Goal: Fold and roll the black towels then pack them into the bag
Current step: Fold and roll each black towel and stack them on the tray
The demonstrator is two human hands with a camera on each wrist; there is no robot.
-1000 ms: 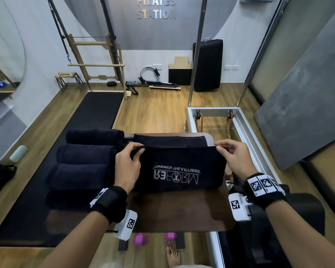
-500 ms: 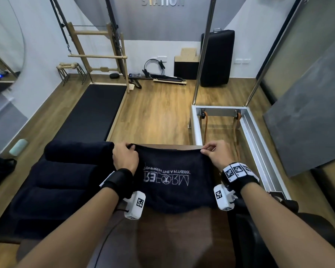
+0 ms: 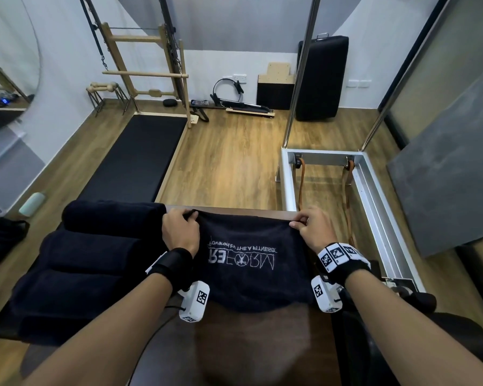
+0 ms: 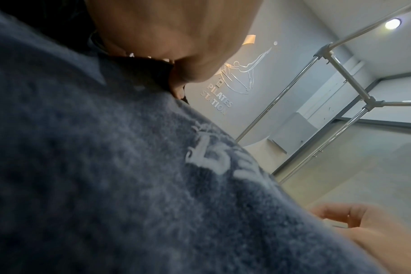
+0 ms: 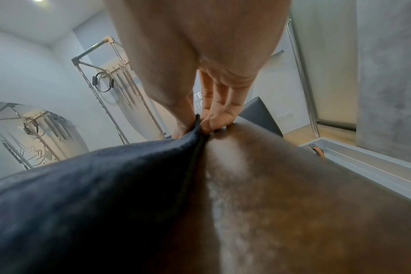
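Left hand (image 3: pixel 180 232) and right hand (image 3: pixel 314 232) each pinched on a far corner of the black towel (image 3: pixel 251 285) (white lettering upward), thumb against curled fingers (image 5: pixel 214 118). Spread flat on the brown padded surface (image 3: pixel 262 346), just beside the rolled towels (image 3: pixel 95 246).

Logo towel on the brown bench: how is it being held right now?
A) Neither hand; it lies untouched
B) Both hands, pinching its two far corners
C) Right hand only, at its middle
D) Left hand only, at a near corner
B: the left hand and the right hand each pinch a far corner of the logo towel, which lies on the brown bench.
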